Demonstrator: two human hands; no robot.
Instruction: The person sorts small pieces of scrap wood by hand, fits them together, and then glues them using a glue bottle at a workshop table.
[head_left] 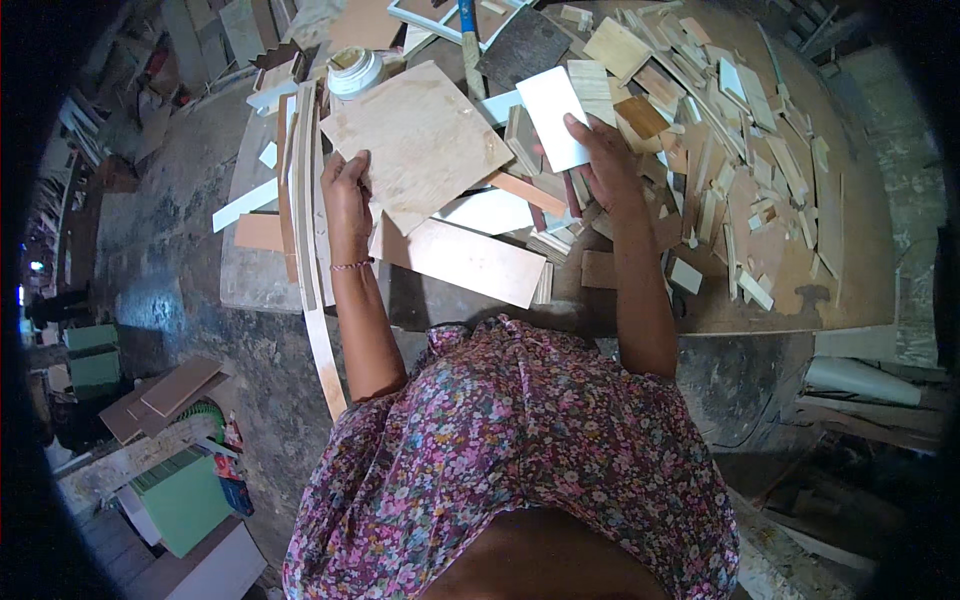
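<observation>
A square piece of pale plywood (420, 140) is tilted over the table, its left corner gripped by my left hand (347, 185) with the thumb on top. My right hand (608, 160) pinches a small white rectangular board (552, 118), thumb on its face and fingers behind, mostly hidden. The two pieces are apart. Under and in front of the plywood lies a long pale board (465, 262), and an orange-brown strip (530, 193) pokes out at its right. A white round tub (355, 72) stands just beyond the plywood.
Wood offcuts (720, 150) heap across the table's right side. Long thin strips (305, 200) run past my left forearm over the near edge. A blue-handled brush (470, 50) lies at the back, near a dark flat panel (524, 48). Green boxes (180, 500) stand on the floor at lower left.
</observation>
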